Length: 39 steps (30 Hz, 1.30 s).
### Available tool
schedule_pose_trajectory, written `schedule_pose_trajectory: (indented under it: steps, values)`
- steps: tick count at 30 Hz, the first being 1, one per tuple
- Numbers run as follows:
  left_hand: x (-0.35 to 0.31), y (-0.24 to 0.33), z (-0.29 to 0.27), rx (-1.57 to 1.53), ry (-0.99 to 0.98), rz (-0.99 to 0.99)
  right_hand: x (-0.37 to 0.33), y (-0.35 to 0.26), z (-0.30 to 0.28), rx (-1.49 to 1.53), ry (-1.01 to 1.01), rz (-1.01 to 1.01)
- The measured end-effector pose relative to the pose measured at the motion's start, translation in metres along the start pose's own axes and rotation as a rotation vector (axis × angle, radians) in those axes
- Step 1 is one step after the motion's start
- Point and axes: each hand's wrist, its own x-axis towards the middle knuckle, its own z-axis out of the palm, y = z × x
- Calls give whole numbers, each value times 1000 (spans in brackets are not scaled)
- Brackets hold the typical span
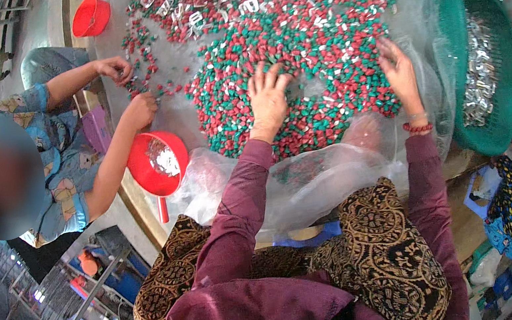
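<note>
Small red, green and white pieces [321, 42] lie loosely spread on translucent plastic [315, 194]

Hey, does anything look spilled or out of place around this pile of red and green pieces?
One thing stands out: pale frames lie scattered over the far part of the red and green pieces, unlike them in shape and size. That may be deliberate. I see no clear spill.

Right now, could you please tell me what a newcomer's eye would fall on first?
Probably the spread of small red, green and white pieces at upper centre, the wearer's left hand over its middle and right hand at its right edge. Then perhaps the green basket of shiny pieces at far right.
</note>
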Motion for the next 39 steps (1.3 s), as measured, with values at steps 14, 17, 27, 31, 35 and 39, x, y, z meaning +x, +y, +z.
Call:
schedule_pose_trajectory:
  steps: [14, 17, 27, 31, 35, 39]
  values:
    - [-57, -22, -24, -219, -181, -547, -11, -47, 126, -690, -277, -505]
    - [-28, -7, -53, -10, 59, -396, -68, -48, 130, -414, -444, -508]
    - [129, 1, 6, -249, 178, 92, -47, -88, 67, 81, -173, -131]
    - [116, 39, 20, -177, -131, 188, -20, -80, 27, -50, -14, -60]
    - [62, 37, 22, -341, -243, 157, -24, -76, 6, -62, 71, -1]
    - [28, 13, 0, -410, -209, -75, -36, -65, 11, -63, 89, -30]
